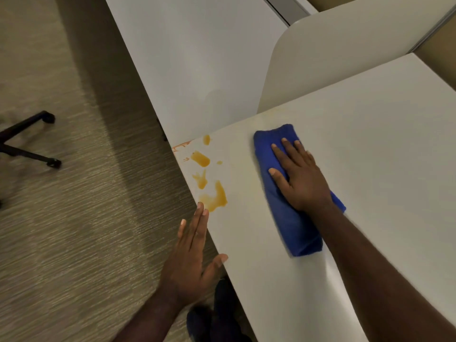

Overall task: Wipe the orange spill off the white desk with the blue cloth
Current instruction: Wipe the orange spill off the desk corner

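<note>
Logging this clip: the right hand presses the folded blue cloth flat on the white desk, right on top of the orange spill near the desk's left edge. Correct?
Not quite. In the head view the right hand does press the blue cloth flat on the white desk, but the cloth lies beside the orange spill, apart from it, not on top. The spill sits uncovered near the left edge.

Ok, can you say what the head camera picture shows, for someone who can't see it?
A right hand presses a blue cloth flat on a white desk, beside orange spill near the desk's edge. The left hand hovers open at that edge.
</note>
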Action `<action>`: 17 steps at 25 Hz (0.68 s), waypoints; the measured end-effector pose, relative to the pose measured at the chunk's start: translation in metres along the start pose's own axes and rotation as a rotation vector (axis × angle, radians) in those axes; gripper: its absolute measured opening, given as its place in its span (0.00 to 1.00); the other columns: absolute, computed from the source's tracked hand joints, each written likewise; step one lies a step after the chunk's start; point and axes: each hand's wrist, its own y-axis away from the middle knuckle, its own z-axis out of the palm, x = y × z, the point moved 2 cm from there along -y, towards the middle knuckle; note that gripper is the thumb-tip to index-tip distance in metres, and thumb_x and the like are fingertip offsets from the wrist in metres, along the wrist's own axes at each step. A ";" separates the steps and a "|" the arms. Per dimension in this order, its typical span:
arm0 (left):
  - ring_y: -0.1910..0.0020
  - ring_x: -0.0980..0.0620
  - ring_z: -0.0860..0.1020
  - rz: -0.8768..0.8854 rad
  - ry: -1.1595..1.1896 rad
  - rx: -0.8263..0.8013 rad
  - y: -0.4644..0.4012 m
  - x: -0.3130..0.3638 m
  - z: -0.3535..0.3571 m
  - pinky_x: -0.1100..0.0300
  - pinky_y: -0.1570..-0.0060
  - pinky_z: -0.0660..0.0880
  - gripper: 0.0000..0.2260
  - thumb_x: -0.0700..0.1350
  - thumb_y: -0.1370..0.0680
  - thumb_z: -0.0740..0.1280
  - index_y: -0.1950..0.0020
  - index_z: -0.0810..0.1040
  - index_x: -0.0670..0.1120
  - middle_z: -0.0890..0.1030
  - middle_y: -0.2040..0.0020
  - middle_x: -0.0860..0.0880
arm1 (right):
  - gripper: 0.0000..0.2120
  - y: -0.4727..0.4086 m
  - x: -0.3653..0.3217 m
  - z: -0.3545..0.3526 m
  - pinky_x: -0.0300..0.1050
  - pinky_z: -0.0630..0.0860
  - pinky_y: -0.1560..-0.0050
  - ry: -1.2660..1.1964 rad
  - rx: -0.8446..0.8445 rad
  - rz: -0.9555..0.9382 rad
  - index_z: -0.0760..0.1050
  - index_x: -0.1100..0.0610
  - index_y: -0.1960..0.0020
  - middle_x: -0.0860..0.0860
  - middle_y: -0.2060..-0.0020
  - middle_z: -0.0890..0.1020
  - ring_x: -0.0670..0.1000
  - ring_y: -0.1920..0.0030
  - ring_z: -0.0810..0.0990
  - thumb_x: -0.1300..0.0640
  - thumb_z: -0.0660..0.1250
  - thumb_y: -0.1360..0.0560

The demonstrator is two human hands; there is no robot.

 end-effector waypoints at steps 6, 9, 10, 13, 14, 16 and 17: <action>0.21 0.49 0.48 0.004 0.000 -0.021 -0.001 0.001 -0.003 0.49 0.24 0.45 0.38 0.60 0.21 0.59 0.21 0.43 0.45 0.45 0.19 0.47 | 0.35 -0.062 0.037 -0.019 0.58 0.54 0.26 0.011 0.126 0.216 0.58 0.61 0.25 0.56 0.22 0.53 0.60 0.23 0.49 0.38 0.52 0.24; 0.21 0.49 0.48 0.006 -0.011 -0.026 -0.001 0.000 -0.002 0.50 0.24 0.45 0.38 0.60 0.21 0.59 0.21 0.43 0.45 0.45 0.19 0.47 | 0.35 -0.081 0.044 -0.018 0.58 0.52 0.25 0.001 0.117 0.225 0.57 0.59 0.25 0.57 0.23 0.59 0.61 0.23 0.51 0.38 0.52 0.24; 0.21 0.49 0.48 0.006 -0.015 -0.025 -0.001 0.000 -0.002 0.50 0.24 0.45 0.38 0.60 0.21 0.59 0.21 0.43 0.45 0.45 0.19 0.47 | 0.35 -0.085 0.045 -0.018 0.57 0.51 0.24 0.005 0.103 0.210 0.55 0.58 0.24 0.56 0.23 0.58 0.61 0.23 0.50 0.38 0.51 0.24; 0.21 0.49 0.48 0.010 -0.017 -0.027 -0.002 -0.001 -0.002 0.50 0.24 0.45 0.38 0.60 0.21 0.59 0.21 0.43 0.44 0.45 0.19 0.47 | 0.34 -0.093 0.038 -0.016 0.55 0.49 0.25 0.004 0.053 0.136 0.53 0.55 0.22 0.54 0.22 0.55 0.59 0.23 0.48 0.38 0.51 0.23; 0.21 0.49 0.48 0.011 -0.015 -0.028 -0.001 -0.001 -0.001 0.50 0.24 0.46 0.38 0.60 0.21 0.59 0.21 0.43 0.44 0.45 0.19 0.47 | 0.34 -0.093 0.032 -0.015 0.55 0.49 0.25 -0.002 0.042 0.100 0.53 0.55 0.22 0.54 0.22 0.55 0.59 0.23 0.48 0.39 0.51 0.23; 0.21 0.49 0.48 0.013 -0.011 -0.025 -0.001 -0.001 -0.001 0.49 0.24 0.46 0.38 0.60 0.21 0.59 0.21 0.44 0.44 0.45 0.19 0.47 | 0.33 -0.087 0.014 -0.009 0.55 0.50 0.25 -0.022 0.028 0.026 0.54 0.54 0.23 0.53 0.22 0.56 0.58 0.23 0.49 0.39 0.52 0.23; 0.21 0.49 0.48 0.013 -0.010 -0.023 -0.001 0.000 -0.002 0.49 0.25 0.47 0.38 0.60 0.21 0.59 0.21 0.44 0.44 0.45 0.19 0.47 | 0.33 -0.083 0.002 -0.005 0.55 0.50 0.25 -0.022 0.024 -0.012 0.55 0.54 0.23 0.53 0.22 0.56 0.58 0.23 0.49 0.39 0.53 0.23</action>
